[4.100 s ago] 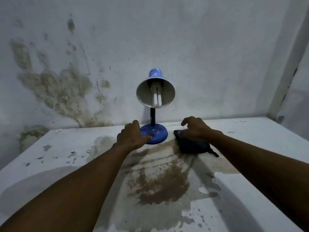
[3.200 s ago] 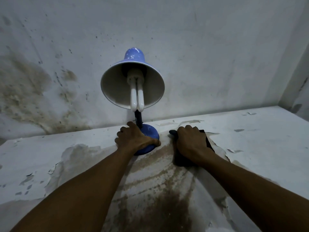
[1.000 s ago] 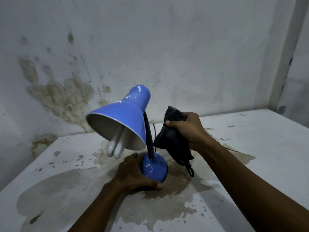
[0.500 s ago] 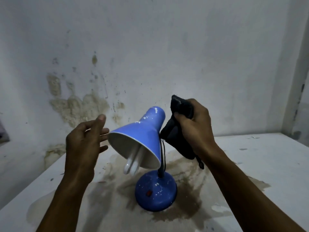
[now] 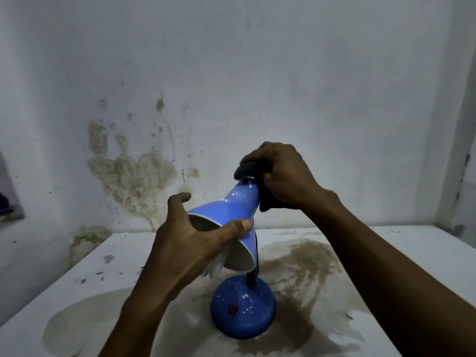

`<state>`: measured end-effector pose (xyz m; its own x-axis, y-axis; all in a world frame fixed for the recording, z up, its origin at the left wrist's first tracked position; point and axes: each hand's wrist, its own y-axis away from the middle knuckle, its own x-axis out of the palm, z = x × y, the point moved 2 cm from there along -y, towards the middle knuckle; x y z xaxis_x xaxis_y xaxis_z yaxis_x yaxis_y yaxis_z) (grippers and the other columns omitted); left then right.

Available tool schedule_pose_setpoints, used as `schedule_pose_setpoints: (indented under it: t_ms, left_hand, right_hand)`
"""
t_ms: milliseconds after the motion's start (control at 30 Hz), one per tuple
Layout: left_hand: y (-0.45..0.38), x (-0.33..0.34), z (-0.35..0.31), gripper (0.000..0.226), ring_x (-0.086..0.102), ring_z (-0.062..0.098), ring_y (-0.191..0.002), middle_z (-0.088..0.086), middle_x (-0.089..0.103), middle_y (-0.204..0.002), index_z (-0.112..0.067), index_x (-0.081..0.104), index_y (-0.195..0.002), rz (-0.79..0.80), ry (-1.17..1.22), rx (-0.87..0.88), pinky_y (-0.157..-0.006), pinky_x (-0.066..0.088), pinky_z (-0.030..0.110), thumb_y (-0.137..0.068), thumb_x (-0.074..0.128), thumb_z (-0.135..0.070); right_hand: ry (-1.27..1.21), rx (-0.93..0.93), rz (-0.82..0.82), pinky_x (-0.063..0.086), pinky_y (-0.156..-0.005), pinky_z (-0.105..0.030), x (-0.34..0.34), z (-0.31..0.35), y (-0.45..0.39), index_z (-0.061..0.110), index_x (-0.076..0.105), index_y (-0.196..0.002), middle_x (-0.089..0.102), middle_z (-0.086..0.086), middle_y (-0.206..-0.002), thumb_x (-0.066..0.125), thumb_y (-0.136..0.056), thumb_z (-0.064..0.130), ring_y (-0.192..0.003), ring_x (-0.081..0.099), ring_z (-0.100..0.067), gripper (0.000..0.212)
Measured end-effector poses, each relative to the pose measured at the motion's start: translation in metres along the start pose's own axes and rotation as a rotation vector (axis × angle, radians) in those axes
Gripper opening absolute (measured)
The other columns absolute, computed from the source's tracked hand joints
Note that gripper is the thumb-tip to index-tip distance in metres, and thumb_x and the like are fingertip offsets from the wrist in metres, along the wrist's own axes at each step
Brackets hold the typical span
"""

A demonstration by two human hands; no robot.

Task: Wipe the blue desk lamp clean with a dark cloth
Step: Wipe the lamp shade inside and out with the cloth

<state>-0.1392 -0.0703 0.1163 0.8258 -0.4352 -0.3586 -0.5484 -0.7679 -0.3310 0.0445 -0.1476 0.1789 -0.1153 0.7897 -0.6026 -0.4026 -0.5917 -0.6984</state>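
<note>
Left hand (image 5: 188, 243) grips the lamp (image 5: 231, 215) shade's rim; right hand (image 5: 283, 173) clutches the cloth (image 5: 248, 168) against its top, mid-table (image 5: 412, 248), near the back edge.

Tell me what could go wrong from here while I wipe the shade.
1. The bulb pokes out just below the left hand gripping the shade's rim; a slip could knock it.
2. The right hand presses the dark cloth on the shade's narrow end, and nothing holds the base, so the lamp may tip.
</note>
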Motion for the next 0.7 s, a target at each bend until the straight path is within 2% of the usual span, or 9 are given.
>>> schedule_pose_setpoints:
  t_ms: [100,167,267,367,500,567,700]
  left_hand:
    - [0.0,-0.002,0.002,0.131,0.053,0.02,-0.107,-0.002,0.048,-0.123,-0.033,0.03,-0.144,0.002,0.012,0.003,-0.077,0.042,0.029,-0.028,0.069,-0.08]
    - [0.0,-0.001,0.002,0.122,0.057,0.016,-0.097,0.001,0.052,-0.121,-0.03,0.033,-0.139,0.006,0.026,0.005,-0.068,0.042,0.025,-0.038,0.079,-0.081]
    - [-0.002,0.002,0.005,0.108,0.055,0.005,-0.089,0.001,0.054,-0.115,-0.031,0.034,-0.129,0.019,0.033,0.008,-0.062,0.042,0.021,-0.042,0.079,-0.078]
    - [-0.007,0.0,0.008,0.105,0.06,0.01,-0.091,0.0,0.058,-0.113,-0.033,0.033,-0.12,0.018,0.044,0.02,-0.064,0.046,0.025,-0.031,0.066,-0.08]
    - [-0.009,-0.004,0.013,0.105,0.062,0.017,-0.095,0.007,0.062,-0.113,-0.033,0.03,-0.118,0.021,0.053,0.034,-0.067,0.046,0.027,-0.03,0.065,-0.079]
    - [-0.01,-0.005,0.015,0.105,0.062,0.02,-0.098,0.01,0.062,-0.113,-0.034,0.028,-0.117,0.03,0.041,0.038,-0.068,0.046,0.029,-0.03,0.066,-0.078]
    - [-0.015,-0.009,0.019,0.105,0.06,0.022,-0.102,0.012,0.058,-0.116,-0.037,0.026,-0.12,0.054,0.042,0.036,-0.071,0.046,0.03,-0.032,0.067,-0.076]
  right_hand:
    - [0.071,-0.075,0.078,0.054,-0.081,-0.041,0.004,-0.002,0.006,0.032,0.077,-0.103,0.07,0.006,-0.104,0.051,-0.069,-0.001,-0.099,0.064,-0.027,0.054]
    - [0.072,-0.12,0.044,0.053,-0.079,-0.042,0.005,-0.005,0.015,0.031,0.077,-0.107,0.069,0.0,-0.103,0.049,-0.071,0.002,-0.097,0.064,-0.03,0.054]
    - [0.079,-0.194,-0.051,0.053,-0.073,-0.042,0.006,-0.006,0.03,0.027,0.076,-0.113,0.066,-0.006,-0.1,0.05,-0.072,0.005,-0.09,0.063,-0.033,0.054]
    - [0.04,-0.253,-0.169,0.054,-0.07,-0.04,0.015,-0.004,0.049,0.017,0.075,-0.115,0.065,-0.01,-0.102,0.046,-0.073,0.006,-0.086,0.064,-0.035,0.053]
    - [-0.046,-0.307,-0.253,0.055,-0.068,-0.041,0.027,0.0,0.073,0.013,0.072,-0.12,0.062,-0.012,-0.108,0.046,-0.074,0.002,-0.089,0.063,-0.033,0.053]
    - [-0.065,-0.298,-0.286,0.055,-0.065,-0.041,0.028,-0.005,0.071,0.013,0.073,-0.118,0.061,-0.013,-0.112,0.041,-0.073,0.008,-0.086,0.064,-0.033,0.055]
    - [-0.057,-0.131,-0.38,0.054,-0.061,-0.043,0.031,-0.018,0.055,0.016,0.075,-0.113,0.054,-0.01,-0.114,0.047,-0.071,-0.003,-0.075,0.059,-0.026,0.054]
